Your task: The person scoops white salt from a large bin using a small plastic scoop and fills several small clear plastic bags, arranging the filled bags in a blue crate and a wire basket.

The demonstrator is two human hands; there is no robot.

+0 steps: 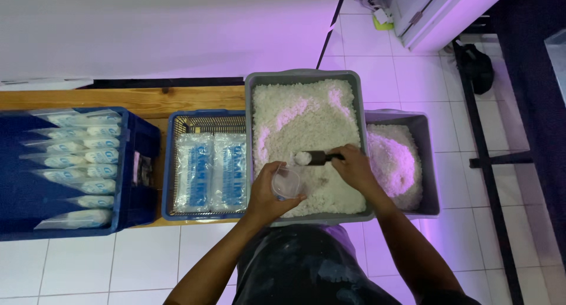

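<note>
Fingers of the left hand (268,196) are curled shut around the mouth of a small clear plastic bag (287,182), holding it open just above the white granular material (300,122). Fingers of the right hand (355,168) are closed on the handle of a small dark scoop (315,158), which carries a white heap at its front end, just beside the bag mouth.

Head view: both hands work over a large grey rectangular plastic tub (250,104), filled nearly to the rim with the granules. A second grey tub (430,163) sits just to its right, partly tucked under it, also holding granules. Left of the large tub, a blue mesh basket (170,163) contains flat-lying filled clear packets (211,171). Further left, a dark blue crate (138,163) holds a row of similar packets (79,163) stacked on edge. Both rest on a wooden surface (118,98).

Progress, judged: many packets are already filled; the bag in hand looks empty or nearly so; both tubs remain well stocked, so much is left.
</note>
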